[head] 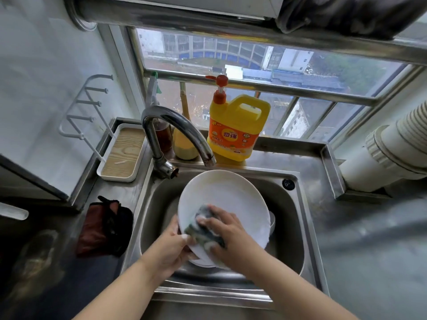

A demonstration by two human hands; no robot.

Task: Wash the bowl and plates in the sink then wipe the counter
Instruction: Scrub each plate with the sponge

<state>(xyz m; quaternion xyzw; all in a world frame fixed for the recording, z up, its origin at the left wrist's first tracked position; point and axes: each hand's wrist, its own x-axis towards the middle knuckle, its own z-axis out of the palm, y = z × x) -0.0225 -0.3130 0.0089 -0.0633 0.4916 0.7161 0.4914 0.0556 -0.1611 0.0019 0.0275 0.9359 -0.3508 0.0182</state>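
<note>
- My left hand [172,244] grips the near-left rim of a white plate [227,199], fingers curled round the edge with the thumb on its face, holding it tilted up over the sink [298,229].
- My right hand [227,232] presses a dark, soapy scouring sponge [203,229] against the lower part of the plate's face; my fingers lie curled over the sponge and hold it down.
- Foam shows on the sponge and on my fingertips, so I judge I am in the scrubbing step on this plate, not yet rinsing. I see no water running from the faucet [175,128].
- Under the tilted plate, more white crockery [272,221] sits in the basin: a rim shows at the right and another edge near my wrists. I cannot tell which is the bowl or how many pieces there are.
- I cannot tell whether any piece is already washed; nothing clean is set out in view.
- Still left, as I judge it: finish and rinse this plate, wash what lies beneath it, then wipe the table [360,239], which looks wet and smeared to the right of the sink.
- A yellow detergent bottle [235,130] stands behind the sink, and a dark red cloth [104,227] lies on the table to the left.
</note>
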